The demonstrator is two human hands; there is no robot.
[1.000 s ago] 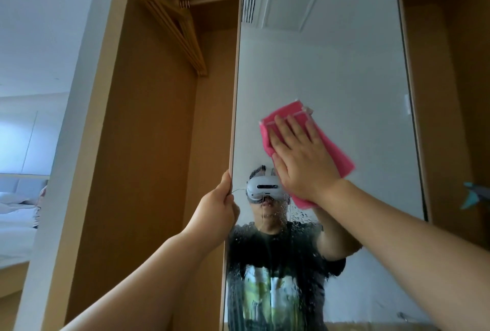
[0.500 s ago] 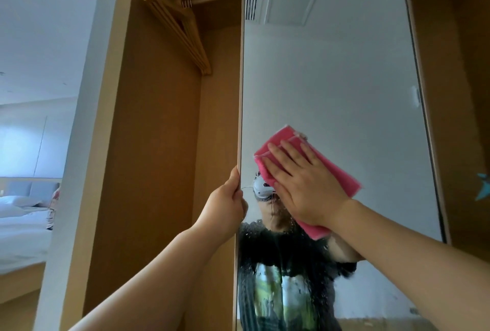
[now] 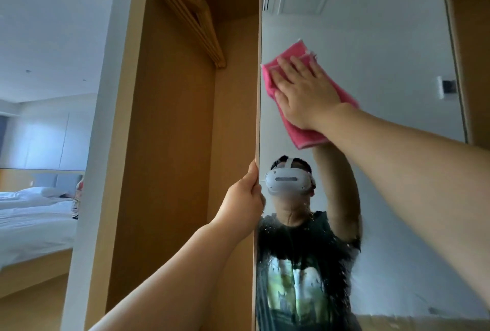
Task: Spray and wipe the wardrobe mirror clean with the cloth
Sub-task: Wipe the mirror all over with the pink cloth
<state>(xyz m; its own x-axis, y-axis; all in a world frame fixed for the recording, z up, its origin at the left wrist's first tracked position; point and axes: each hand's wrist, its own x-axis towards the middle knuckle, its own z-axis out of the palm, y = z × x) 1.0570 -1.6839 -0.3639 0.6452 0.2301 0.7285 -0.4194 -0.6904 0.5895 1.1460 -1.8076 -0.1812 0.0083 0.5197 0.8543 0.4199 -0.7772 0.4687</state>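
The tall wardrobe mirror (image 3: 371, 39) fills the right half of the view. A pink cloth (image 3: 291, 55) lies flat on the glass near its left edge, upper part. My right hand (image 3: 305, 92) presses on the cloth with fingers spread. My left hand (image 3: 245, 198) grips the mirror door's left edge lower down. Spray droplets speckle the lower glass (image 3: 305, 251), where a person's reflection shows. No spray bottle is in view.
An open wooden wardrobe compartment (image 3: 172, 145) stands left of the mirror door, with several wooden hangers (image 3: 193, 23) on a rail at the top. A bed with white sheets (image 3: 31, 214) lies far left. Wooden panelling (image 3: 477, 65) borders the mirror's right side.
My right hand has slid the pink cloth upward and slightly left on the glass, uncovering the reflected headset. My left hand has kept its grip on the door edge.
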